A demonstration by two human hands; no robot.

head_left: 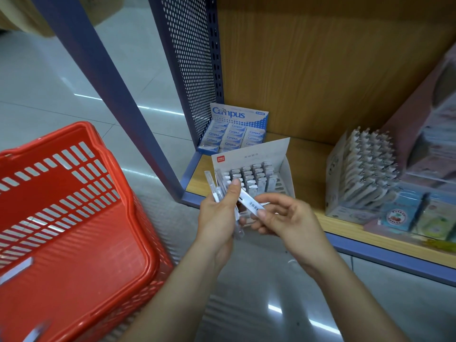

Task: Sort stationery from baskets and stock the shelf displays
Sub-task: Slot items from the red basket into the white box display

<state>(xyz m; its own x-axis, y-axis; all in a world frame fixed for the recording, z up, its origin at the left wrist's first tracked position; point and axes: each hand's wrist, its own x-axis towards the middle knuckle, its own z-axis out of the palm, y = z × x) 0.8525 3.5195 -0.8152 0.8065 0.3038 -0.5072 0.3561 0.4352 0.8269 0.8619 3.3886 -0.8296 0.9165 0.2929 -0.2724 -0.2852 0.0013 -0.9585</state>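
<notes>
Pinching one white barcoded plastic pen (249, 204), the right grip (288, 218) should draw it free of the clear-plastic pen bundle (211, 186) clasped in the left grip (217, 218), then stand it in the white cardboard display box (259, 151) ahead.

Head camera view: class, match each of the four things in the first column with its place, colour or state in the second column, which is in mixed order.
1. basket
2. Campus box
3. white display box
4. left hand

A. grips a bundle of clear pens
B. back corner of the shelf, against the perforated panel
C. red, left of the shelf
D. front of the shelf, flap raised

Pairs: 1-C, 2-B, 3-D, 4-A.
</notes>
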